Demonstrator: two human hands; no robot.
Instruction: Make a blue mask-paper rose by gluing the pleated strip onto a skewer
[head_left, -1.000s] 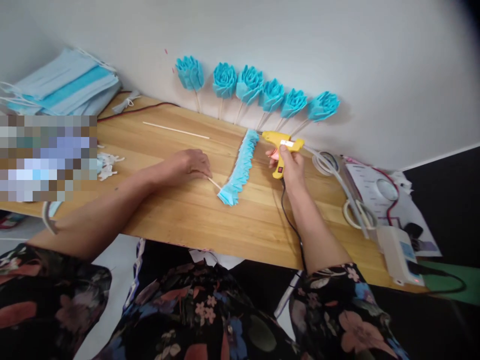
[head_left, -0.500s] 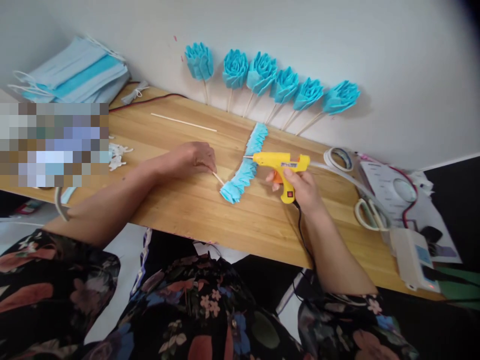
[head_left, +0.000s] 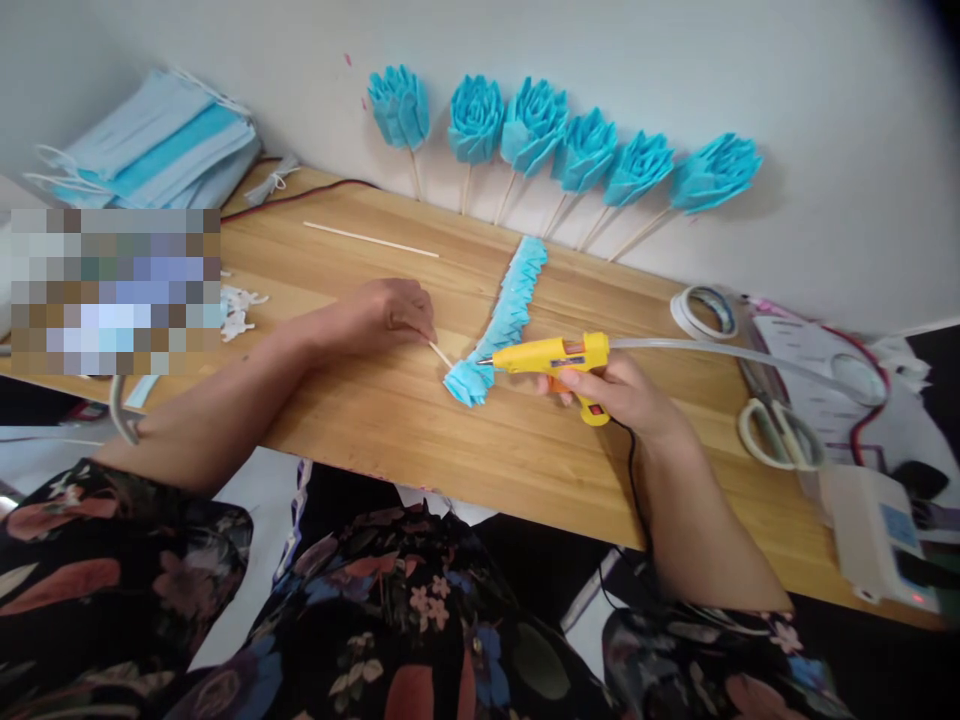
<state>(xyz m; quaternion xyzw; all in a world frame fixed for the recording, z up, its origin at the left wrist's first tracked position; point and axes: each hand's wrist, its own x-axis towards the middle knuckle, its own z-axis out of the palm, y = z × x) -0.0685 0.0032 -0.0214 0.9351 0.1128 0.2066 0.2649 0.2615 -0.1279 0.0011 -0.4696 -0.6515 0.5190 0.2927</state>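
My left hand is closed on a thin wooden stick. The far end of the stick meets the rolled end of a pleated blue strip, which stretches away from me across the table. In my right hand is a yellow hot glue gun, gripped by its handle with fingers near the orange trigger. Its metal nozzle points left and lies over the strip close to the rolled end; whether it touches, I cannot tell. A long clear glue stick sticks out of its back.
Several blue flowers on sticks lean against the wall. A loose stick lies behind my left hand. Face masks are piled at left. Tape, scissors and a white power strip sit at right.
The glue gun has come down and toward me, its nozzle now near the strip's rolled end instead of its middle. My left hand stays about where it was, and the view has shifted slightly.
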